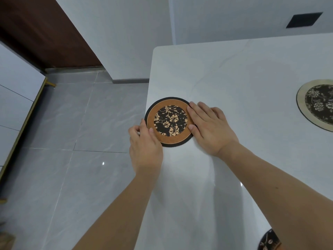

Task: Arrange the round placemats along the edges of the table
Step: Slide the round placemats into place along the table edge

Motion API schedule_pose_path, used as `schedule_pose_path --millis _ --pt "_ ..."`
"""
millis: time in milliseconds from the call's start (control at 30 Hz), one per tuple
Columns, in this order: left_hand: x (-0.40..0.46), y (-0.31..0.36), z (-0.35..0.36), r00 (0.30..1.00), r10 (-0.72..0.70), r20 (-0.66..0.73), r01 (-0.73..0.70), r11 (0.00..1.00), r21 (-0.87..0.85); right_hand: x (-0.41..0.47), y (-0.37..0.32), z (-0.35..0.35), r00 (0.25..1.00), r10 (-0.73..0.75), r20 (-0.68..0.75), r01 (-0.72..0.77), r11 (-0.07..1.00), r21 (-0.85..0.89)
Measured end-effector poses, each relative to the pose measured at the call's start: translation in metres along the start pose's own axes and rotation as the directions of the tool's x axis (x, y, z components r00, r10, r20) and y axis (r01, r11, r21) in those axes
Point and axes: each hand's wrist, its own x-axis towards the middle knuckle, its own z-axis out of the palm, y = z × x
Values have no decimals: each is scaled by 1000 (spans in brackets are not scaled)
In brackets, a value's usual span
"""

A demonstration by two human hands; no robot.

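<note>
We look down on a white marble-look table (234, 73) where a round placemat (170, 121), brown-ringed with a black floral centre and a thin black rim, lies flat at the table's left edge, a sliver of its rim jutting out over the grey tiled floor (72, 123). Our left hand (145, 147) curls over the mat's near-left rim, thumb on top and fingers tucked off the table's side, pinching it loosely; our right hand (210, 127) lies spread and flat, fingertips pressing the mat's right rim, palm on the table. A second, larger mat (304, 105) with a pale gold band sits well apart toward the right edge, cut off by the frame, and a third dark floral mat (269, 239) peeks in at the near edge beneath the right forearm. We judge this to be the fine alignment of one mat against the left edge, with the rest of the arranging only partly visible. The risk we see is in the overhang: the top looks smooth and glossy, so a push leftward from the flat hand could slide the mat further off the edge, and if the loose pinch lets go it may tip to the floor. A stray right forearm could also nudge the near mat out of line.
</note>
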Motion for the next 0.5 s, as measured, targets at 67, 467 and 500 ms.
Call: schedule_pose_path --millis 67,467,500 --pt "0 0 0 1000 1 -2 -1 1000 -2 0 0 -1 1000 -1 4 1 1000 -2" --pt "0 0 0 1000 2 -14 -2 1000 -15 1 0 -2 1000 -8 14 8 1000 9" --pt "0 0 0 1000 2 -16 -2 1000 -15 1 0 -2 1000 -9 14 9 1000 11"
